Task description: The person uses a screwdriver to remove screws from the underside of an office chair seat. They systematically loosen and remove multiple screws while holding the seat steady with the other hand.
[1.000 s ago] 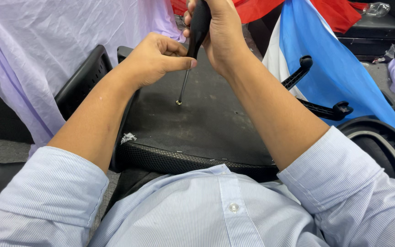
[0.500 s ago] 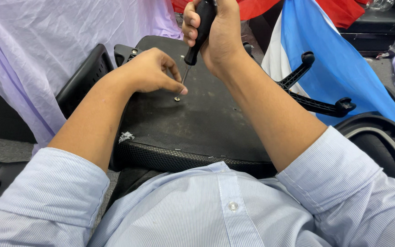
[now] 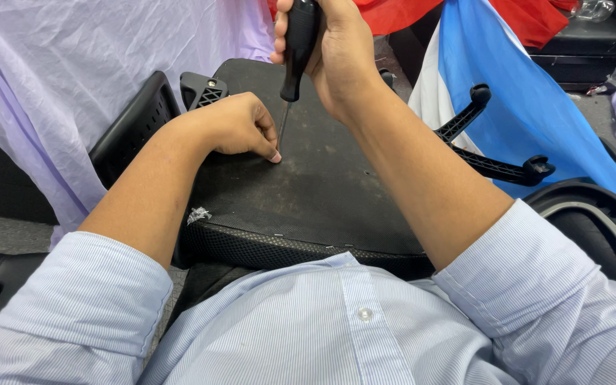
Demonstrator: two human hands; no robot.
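An upturned black chair seat (image 3: 308,192) lies in front of me, its dusty underside up. My right hand (image 3: 336,50) grips the black handle of a screwdriver (image 3: 295,50) held nearly upright over the seat. The thin metal shaft runs down to a spot beside my left hand (image 3: 233,127). That hand rests on the seat with its fingers pinched around the shaft's tip, where a small screw was visible a moment ago; the screw is hidden by the fingers.
A lilac cloth (image 3: 73,78) hangs at the left, a blue and white cloth (image 3: 515,93) at the right, red fabric (image 3: 522,18) behind. Black chair armrest parts (image 3: 493,167) stick out right of the seat. Another black chair part (image 3: 133,128) stands at the left.
My left hand slid down from the screwdriver's handle to the seat and closed its fingers around the tip, covering the screw. The right hand stayed on the handle and straightened it a little.
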